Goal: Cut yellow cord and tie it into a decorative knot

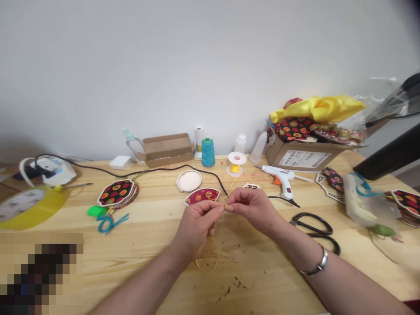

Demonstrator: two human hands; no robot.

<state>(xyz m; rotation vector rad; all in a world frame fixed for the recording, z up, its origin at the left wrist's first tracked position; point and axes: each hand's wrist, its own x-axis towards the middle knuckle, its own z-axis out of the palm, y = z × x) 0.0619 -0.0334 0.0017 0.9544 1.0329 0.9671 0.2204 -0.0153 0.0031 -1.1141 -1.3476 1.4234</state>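
Observation:
My left hand [201, 221] and my right hand [251, 208] meet over the middle of the table, fingertips almost touching. Both pinch a thin yellow cord [212, 258], which hangs in a loop below my left hand. From my fingers the cord also runs up toward a white spool wound with yellow cord [235, 168]. Just behind my left hand lies a fan-shaped piece covered in dark red patterned fabric [201, 196]. Partly hidden behind my right hand is a small white-edged piece [251, 186]. What exactly the fingertips press together is too small to make out.
A glue gun [280, 178] and black-handled scissors [316, 229] lie on the right, the scissors close to my right forearm. A cardboard box [295, 157] overflows with fabric. Stacked patterned pieces [118, 193] and a yellow tape roll [26, 208] are left. A black cable [147, 171] crosses behind.

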